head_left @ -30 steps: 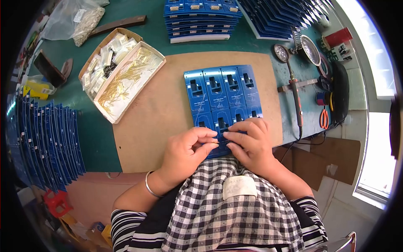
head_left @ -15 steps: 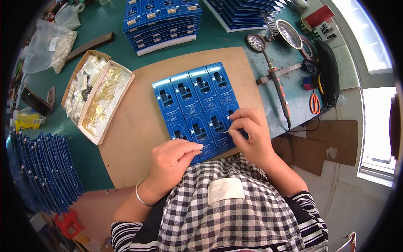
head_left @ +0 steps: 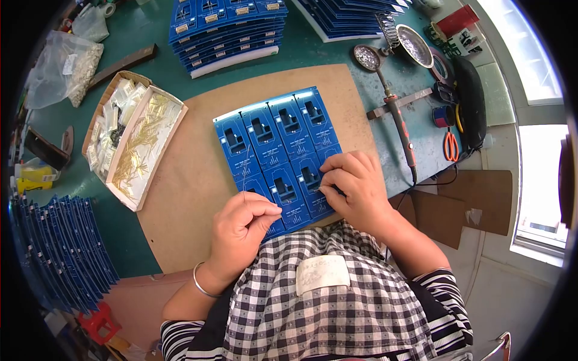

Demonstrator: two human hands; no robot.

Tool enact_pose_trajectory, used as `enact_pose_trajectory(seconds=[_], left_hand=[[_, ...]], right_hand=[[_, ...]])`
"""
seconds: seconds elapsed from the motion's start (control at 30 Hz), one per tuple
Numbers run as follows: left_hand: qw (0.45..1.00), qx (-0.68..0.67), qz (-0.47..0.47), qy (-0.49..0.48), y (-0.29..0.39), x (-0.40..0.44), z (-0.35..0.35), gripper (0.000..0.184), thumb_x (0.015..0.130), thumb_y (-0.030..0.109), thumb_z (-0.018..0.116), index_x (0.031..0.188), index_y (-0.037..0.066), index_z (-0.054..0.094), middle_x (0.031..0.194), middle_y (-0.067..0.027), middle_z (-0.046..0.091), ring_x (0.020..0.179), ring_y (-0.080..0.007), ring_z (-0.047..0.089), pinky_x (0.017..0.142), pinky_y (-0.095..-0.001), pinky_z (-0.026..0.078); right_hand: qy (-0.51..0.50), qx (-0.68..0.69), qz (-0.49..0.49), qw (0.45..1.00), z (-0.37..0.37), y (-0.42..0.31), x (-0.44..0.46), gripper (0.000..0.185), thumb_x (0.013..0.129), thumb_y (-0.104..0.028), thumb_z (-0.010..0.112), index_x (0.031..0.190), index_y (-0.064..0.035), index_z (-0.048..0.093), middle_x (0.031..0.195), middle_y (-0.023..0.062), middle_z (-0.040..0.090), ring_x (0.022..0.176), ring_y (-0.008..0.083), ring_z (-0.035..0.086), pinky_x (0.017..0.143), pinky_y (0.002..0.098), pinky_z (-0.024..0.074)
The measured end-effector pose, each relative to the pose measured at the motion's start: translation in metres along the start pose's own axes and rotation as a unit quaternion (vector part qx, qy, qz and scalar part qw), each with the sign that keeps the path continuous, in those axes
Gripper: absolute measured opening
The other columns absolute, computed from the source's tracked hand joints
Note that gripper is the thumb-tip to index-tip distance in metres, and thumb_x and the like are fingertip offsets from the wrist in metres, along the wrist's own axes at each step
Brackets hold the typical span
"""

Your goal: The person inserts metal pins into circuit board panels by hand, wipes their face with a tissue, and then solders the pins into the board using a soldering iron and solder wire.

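A blue circuit board panel with rows of dark cutouts lies on the brown board. My left hand is at the panel's lower left, thumb and forefinger pinched together; a thin wire-like piece rises from behind its fingers. My right hand has its fingers closed at the panel's right side, beside a lower cutout, and whatever its fingertips hold is too small to name. Left of the panel, an open box holds thin golden pins and small white parts.
Stacked blue panels stand at the back, with others to their right. More panels stand upright at the left. On the right are a soldering iron, a metal bar, orange-handled scissors and a black case.
The whole view has shifted, so the bench items sit further left. My hands have moved apart over the panel, the right one staying by the right-hand cutouts.
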State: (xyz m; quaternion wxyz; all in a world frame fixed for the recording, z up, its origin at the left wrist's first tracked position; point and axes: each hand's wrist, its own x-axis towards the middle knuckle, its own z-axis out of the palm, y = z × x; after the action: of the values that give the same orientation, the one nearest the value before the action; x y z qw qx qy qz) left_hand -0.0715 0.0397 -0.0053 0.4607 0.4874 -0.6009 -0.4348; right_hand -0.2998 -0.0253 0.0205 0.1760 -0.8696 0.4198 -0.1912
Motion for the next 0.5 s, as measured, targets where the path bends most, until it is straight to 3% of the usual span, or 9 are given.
enact_pose_trajectory(seconds=[0.1,0.3,0.5], left_hand=[[1.000,0.010,0.000,0.024,0.001,0.001,0.002,0.010,0.078,-0.002,0.071,0.086,0.004,0.068,0.083,-0.0078,0.064,0.072,-0.0171,0.062,0.062,-0.0270,0.050],[1.000,-0.001,0.011,0.006,-0.003,-0.002,0.000,0.011,0.082,-0.005,0.067,0.090,0.002,0.065,0.088,-0.0079,0.060,0.076,-0.0132,0.057,0.064,-0.0229,0.046],[0.999,0.007,0.013,0.029,-0.001,-0.001,0.002,0.013,0.077,-0.004,0.071,0.087,0.004,0.068,0.082,-0.0080,0.063,0.070,-0.0168,0.062,0.060,-0.0263,0.049]], right_hand=[[-0.032,-0.029,-0.043,0.998,-0.007,0.000,0.009,0.008,0.075,-0.013,0.066,0.081,-0.0099,0.063,0.099,0.0005,0.057,0.096,0.0192,0.051,0.086,0.0358,0.0341],[-0.098,-0.091,-0.122,0.984,-0.018,0.000,0.024,0.012,0.071,-0.014,0.063,0.082,-0.0085,0.063,0.096,0.0005,0.055,0.095,0.0180,0.049,0.088,0.0363,0.0339],[-0.142,-0.124,-0.183,0.965,-0.024,0.001,0.034,0.014,0.069,-0.015,0.063,0.081,-0.0081,0.062,0.097,0.0007,0.055,0.097,0.0174,0.048,0.088,0.0362,0.0340]])
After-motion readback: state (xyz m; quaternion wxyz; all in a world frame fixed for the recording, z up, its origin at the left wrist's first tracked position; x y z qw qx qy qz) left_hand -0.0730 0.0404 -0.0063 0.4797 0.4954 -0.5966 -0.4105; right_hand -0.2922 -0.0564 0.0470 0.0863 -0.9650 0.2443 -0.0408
